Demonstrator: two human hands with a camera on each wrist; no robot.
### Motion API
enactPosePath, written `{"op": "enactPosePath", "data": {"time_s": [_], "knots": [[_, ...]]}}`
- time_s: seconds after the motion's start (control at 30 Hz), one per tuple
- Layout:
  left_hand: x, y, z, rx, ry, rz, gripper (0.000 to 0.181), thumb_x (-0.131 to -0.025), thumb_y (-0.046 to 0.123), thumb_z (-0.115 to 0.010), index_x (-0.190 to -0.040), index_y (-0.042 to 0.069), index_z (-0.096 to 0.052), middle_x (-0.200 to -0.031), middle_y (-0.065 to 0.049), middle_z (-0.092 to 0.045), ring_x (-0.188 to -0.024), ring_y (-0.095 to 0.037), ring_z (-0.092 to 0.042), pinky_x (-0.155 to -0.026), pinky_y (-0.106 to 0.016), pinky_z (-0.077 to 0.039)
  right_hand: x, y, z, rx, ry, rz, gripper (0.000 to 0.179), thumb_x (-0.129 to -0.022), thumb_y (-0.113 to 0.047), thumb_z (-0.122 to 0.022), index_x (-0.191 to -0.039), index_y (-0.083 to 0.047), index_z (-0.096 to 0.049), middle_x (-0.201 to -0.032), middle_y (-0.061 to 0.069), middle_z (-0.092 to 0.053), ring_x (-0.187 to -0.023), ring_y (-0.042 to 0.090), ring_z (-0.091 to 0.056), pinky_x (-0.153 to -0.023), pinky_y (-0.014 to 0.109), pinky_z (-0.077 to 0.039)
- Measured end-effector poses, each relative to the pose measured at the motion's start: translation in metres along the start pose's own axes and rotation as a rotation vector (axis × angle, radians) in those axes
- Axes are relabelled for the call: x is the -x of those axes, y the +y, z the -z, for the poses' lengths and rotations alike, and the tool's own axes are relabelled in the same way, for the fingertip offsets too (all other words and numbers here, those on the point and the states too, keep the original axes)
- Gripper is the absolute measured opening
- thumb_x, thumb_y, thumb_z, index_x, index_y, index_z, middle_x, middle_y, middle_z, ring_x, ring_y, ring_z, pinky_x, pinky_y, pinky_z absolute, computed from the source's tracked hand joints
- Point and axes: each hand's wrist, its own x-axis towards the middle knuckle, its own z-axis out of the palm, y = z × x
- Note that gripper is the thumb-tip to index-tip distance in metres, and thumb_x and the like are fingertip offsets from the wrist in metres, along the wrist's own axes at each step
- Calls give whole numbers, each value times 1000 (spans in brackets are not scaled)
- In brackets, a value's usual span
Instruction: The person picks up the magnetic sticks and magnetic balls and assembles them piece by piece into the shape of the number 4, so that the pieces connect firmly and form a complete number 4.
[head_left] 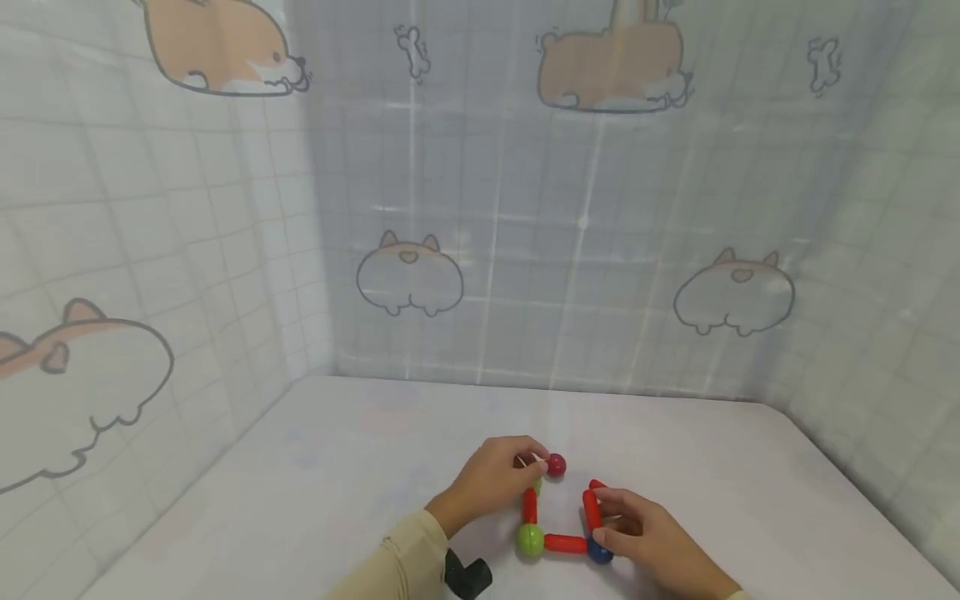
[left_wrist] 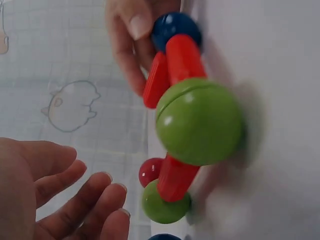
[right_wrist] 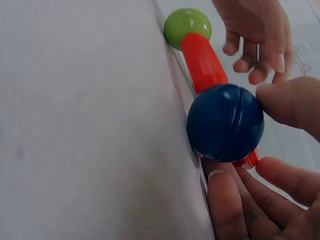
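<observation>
A toy frame of red rods and coloured balls lies on the white table. Its near green ball [head_left: 531,541] joins a red rod [head_left: 566,544] running to a blue ball [right_wrist: 225,123], and another rod [head_left: 530,506] leading to a far green ball [left_wrist: 166,201]. My right hand [head_left: 641,533] holds the blue ball and the red rod [head_left: 592,508] rising from it, thumb against the ball and index finger at the rod's upper end. Fingers apart and loosely bent, my left hand [head_left: 501,475] hovers by the far green ball and a red ball [head_left: 556,465].
A red rod end [head_left: 597,483] shows beyond my right fingers. Another blue ball [left_wrist: 165,237] peeks in at the left wrist view's bottom edge. A black object [head_left: 468,577] is beside my left sleeve. Printed curtains [head_left: 525,192] surround the table [head_left: 360,467].
</observation>
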Motion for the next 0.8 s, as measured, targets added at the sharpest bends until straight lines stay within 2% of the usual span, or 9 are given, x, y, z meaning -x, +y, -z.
{"op": "enactPosePath", "data": {"time_s": [0.13,0.27,0.43,0.8], "knots": [[-13,-1,-4,-4,8,-10,18,-92,24,-67,-108,18,-71,-88,13,-64,-82,-7,-58,-71,-25,-52,0,2,1,-1,-15,6,64,-90,-32,-69,-139,3,-45,-119,9,-60,-100,23,-60,-82,38,-54],[-22,-4,-10,-33,21,20,19,-90,23,-69,-107,17,-71,-91,11,-63,-85,-10,-58,-70,-25,-53,-1,3,1,2,-17,20,64,-90,-31,-70,-138,3,-46,-112,7,-61,-97,22,-59,-81,36,-54],[-32,-7,-20,-89,-8,68,16,-87,24,-72,-103,19,-71,-89,8,-59,-83,-12,-54,-67,-27,-52,-1,6,2,0,-17,24,65,-89,-32,-71,-138,2,-46,-111,6,-61,-95,22,-60,-81,36,-55],[-42,-4,-35,-183,-66,58,16,-86,24,-74,-101,19,-71,-91,4,-61,-79,-11,-54,-68,-31,-50,-2,9,3,19,-6,36,62,-89,-34,-71,-136,0,-50,-107,4,-64,-93,21,-60,-81,37,-55]]}}
